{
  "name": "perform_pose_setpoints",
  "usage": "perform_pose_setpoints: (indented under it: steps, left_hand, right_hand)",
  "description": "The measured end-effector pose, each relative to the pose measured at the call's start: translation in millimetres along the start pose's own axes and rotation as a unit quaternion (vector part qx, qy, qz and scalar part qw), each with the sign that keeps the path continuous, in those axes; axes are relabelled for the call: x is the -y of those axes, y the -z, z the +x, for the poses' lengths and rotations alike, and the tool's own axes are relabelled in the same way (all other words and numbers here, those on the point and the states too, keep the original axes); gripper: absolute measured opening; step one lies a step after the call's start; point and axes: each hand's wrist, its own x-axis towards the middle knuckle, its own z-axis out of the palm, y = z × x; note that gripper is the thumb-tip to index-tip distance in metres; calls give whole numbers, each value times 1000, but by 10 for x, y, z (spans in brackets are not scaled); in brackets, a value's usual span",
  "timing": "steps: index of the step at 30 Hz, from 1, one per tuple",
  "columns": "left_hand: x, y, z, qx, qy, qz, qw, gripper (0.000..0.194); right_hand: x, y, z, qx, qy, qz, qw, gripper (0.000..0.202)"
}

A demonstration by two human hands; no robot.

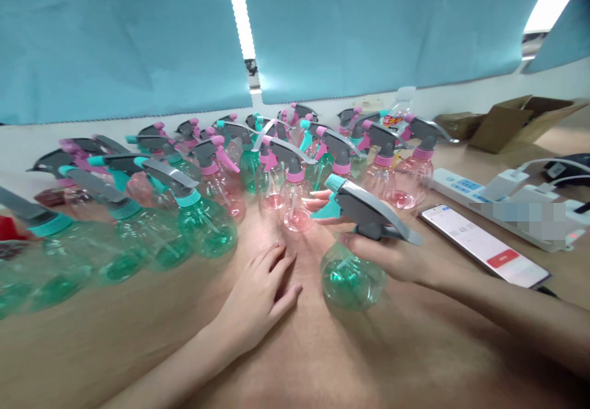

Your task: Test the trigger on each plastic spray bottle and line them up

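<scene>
Green spray bottle (pixel 353 280), well in from far edge of worktop (pixel 295 360); right hand (pixel 389 256) wrapped round its neck; left hand (pixel 258 289), fingers slightly spread, left of it, apart.

This is looking like a small workshop: many matching spray bottles (pixel 208 229) are crowding a wood-toned bench (pixel 295 363), an open cardboard box (pixel 509 131) is standing at the far right, a power strip (pixel 464 189) is carrying white plugs (pixel 509 181), and blue sheeting (pixel 382 27) is hanging behind.
</scene>
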Motion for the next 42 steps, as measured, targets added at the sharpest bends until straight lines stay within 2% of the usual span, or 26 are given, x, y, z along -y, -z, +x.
perform_pose_setpoints:
  steps: [4, 10, 18, 27, 32, 42]
  left_hand:
    - [-5, 7, 9, 7, 6, -3, 1000, 43]
    - [-4, -4, 4, -1, 2, -7, 1000, 42]
    - [7, -13, -1, -7, 3, -15, 1000, 42]
    - [-2, -7, -5, -5, 7, -14, 1000, 42]
    - [-6, 1, 6, -2, 2, -8, 1000, 44]
    - [-1, -5, 2, -3, 4, -8, 1000, 43]
  right_hand:
    - [8, -1, 0, -1, 3, -10, 1000, 29]
    - [-24, -19, 16, 8, 34, 32, 999, 32]
    - [-15, -9, 26, -1, -20, -25, 999, 48]
    - [-3, -4, 23, 24, -35, 3, 999, 38]
    - [-30, -6, 0, 13, -49, 7, 999, 28]
    - [-4, -2, 5, 14, -56, 4, 998, 24]
